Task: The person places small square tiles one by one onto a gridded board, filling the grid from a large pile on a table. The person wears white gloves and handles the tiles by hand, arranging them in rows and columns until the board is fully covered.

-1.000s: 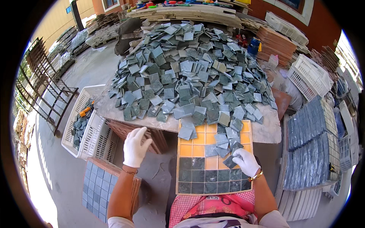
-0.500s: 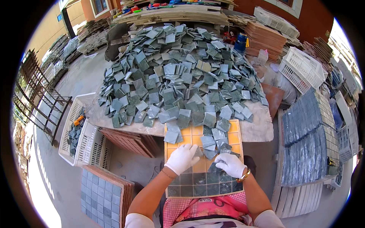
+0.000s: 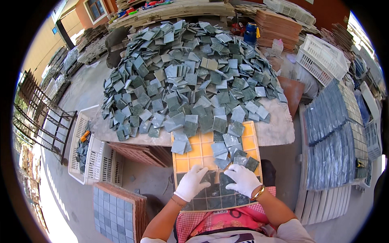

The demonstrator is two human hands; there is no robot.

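While two white-gloved hands are resting on one orange grid tray [image 3: 247, 142], the left hand [image 3: 191, 183] is lying open and flat, and the right hand [image 3: 243, 179] is pinching a green tile [image 3: 225, 178]. Countless loose tiles [image 3: 186, 77] are heaping on the table [image 3: 279, 129]. Two white baskets are standing by: one [image 3: 87, 162] containing scraps, another [image 3: 322, 58] whose contents I cannot tell.

A sunlit yard with a concrete floor [image 3: 87, 87] is shown. An orange wall [image 3: 40, 44], a window [image 3: 96, 7] and a metal rack [image 3: 38, 117] are seen at left.
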